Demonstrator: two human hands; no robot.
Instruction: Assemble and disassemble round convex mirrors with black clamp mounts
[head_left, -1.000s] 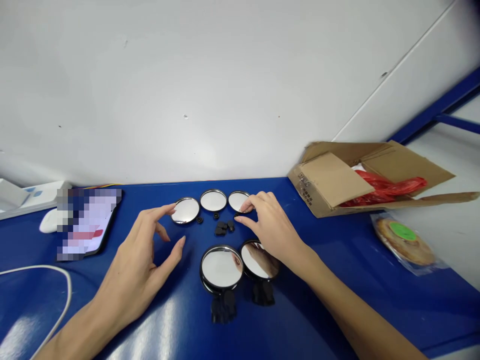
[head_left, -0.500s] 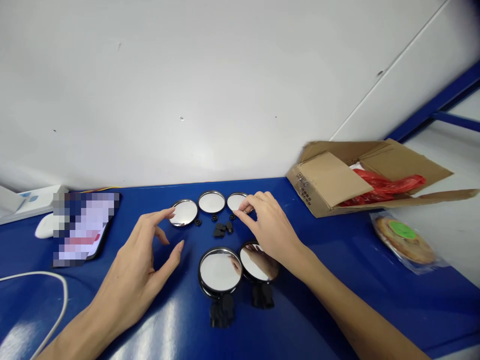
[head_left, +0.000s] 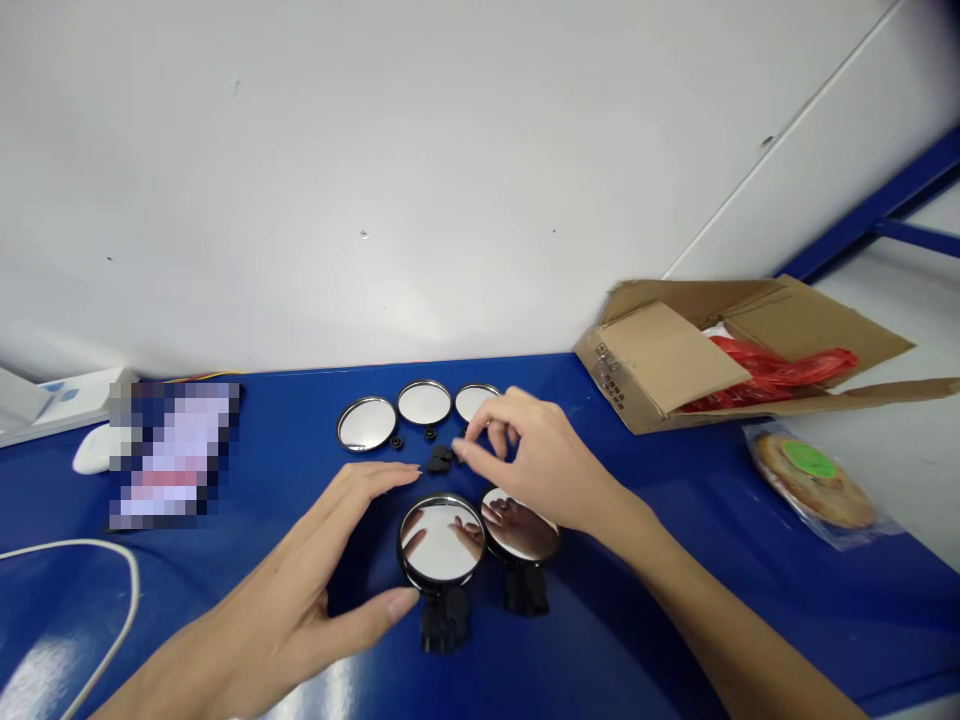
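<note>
My left hand (head_left: 315, 580) is open beside the near round mirror (head_left: 441, 540), its thumb by the lower left rim and its fingertips past the upper left edge. At the small black clamp pieces (head_left: 440, 459) in the middle, my right hand (head_left: 525, 450) is pinched, thumb and forefinger on the rightmost piece, which they partly cover. Under my right wrist lies a second near mirror (head_left: 520, 525). Both near mirrors have black clamps (head_left: 445, 620) on their front side. Farther back lie a left mirror (head_left: 367, 424), a middle mirror (head_left: 424, 403) and a right mirror (head_left: 475, 402), partly hidden by my right hand.
On the right stands an open cardboard box (head_left: 660, 355) with a red plastic bag (head_left: 772, 370). A wrapped round pastry (head_left: 817, 480) lies in front of it. To the left are a phone (head_left: 176, 455), a white mouse (head_left: 97, 450) and a white cable (head_left: 131, 580). A white wall (head_left: 450, 180) rises behind.
My left hand has moved from the back left mirror toward me and right, to the near mirror. My right hand has shifted slightly left and nearer, from the back right mirror to the clamp pieces.
</note>
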